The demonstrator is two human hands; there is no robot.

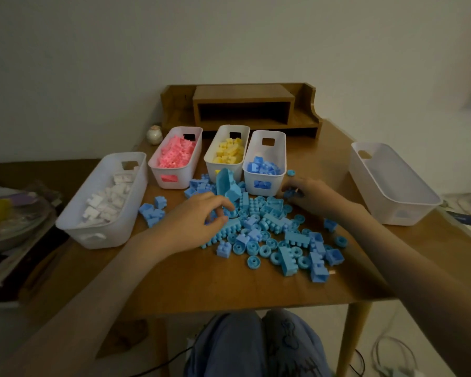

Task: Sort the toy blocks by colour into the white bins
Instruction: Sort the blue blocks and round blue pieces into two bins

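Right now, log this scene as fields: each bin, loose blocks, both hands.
white bin: white blocks, far left
pink bin: pink blocks
yellow bin: yellow blocks
blue bin: blue blocks
right bin: looks empty
pile: blue blocks and wheels on table
left hand: over pile, fingers curled, grip unclear
right hand: grips blue block beside blue bin

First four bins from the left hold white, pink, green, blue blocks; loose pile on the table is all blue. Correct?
One error: the third bin holds yellow blocks, not green. The head view shows the rest as stated: white blocks, pink blocks and blue blocks in their bins, and the loose pile on the table is all blue.
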